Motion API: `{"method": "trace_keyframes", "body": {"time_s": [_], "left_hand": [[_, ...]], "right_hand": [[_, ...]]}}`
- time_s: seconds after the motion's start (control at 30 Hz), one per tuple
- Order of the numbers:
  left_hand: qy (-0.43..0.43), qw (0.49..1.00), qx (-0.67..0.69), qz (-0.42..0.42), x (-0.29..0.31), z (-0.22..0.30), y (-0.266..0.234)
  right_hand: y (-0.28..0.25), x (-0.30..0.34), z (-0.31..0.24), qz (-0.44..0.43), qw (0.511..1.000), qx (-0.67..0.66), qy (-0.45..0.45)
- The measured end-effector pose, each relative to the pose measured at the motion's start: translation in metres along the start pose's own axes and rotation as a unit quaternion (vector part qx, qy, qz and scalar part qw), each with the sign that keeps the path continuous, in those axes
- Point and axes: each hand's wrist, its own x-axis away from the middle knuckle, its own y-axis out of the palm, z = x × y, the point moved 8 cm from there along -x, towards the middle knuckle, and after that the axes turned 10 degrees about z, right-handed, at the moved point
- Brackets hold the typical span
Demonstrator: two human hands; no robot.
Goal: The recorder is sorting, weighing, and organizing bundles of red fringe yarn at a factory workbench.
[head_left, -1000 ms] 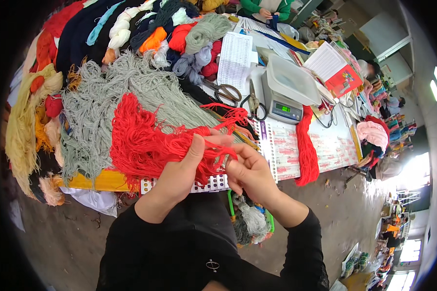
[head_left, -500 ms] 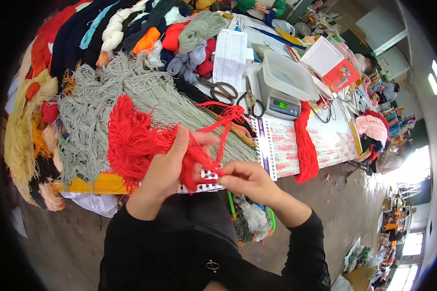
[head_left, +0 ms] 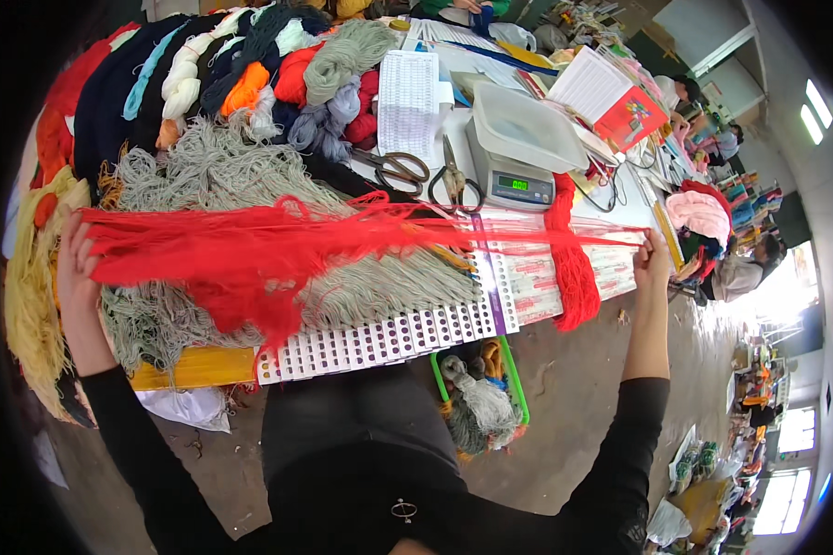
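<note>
Both arms are spread wide, with a bundle of red yarn [head_left: 250, 254] drawn out between my hands above the table. At the far left my left hand [head_left: 79, 264] is closed on the thick end of the bundle. My right hand [head_left: 652, 259] pinches the thin, tapering end at the right. Loose strands sag from the middle, over grey yarn [head_left: 361, 291] fanned across the table and a white strip with punched holes [head_left: 379, 342]. A second red hank [head_left: 576, 273] lies apart, draped over the table edge below the right part of the stretched strands.
Behind the yarn stand a digital scale [head_left: 518, 190] with a clear plastic tub [head_left: 528, 125], two pairs of scissors [head_left: 398, 171], a printed sheet [head_left: 408, 102] and a red booklet [head_left: 629, 116]. Many coloured hanks crowd the left. A green-rimmed basket [head_left: 518, 379] sits below the table edge. Other people work farther off.
My hands have moved far apart, left hand to the left and right hand to the right. The red yarn, bunched between them before, is now stretched across the table.
</note>
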Motion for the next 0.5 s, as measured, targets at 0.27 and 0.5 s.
{"method": "trace_keyframes", "body": {"time_s": [0.27,0.5], "left_hand": [[0.069,0.996,-0.049,0.005,-0.241,0.014,-0.065],[0.005,0.751,0.088,-0.654,-0.245,0.116,-0.024]], "right_hand": [[-0.131,-0.084,-0.046,0.189,0.976,0.060,-0.090],[-0.174,-0.088,-0.053,0.168,0.977,0.114,-0.063]]}}
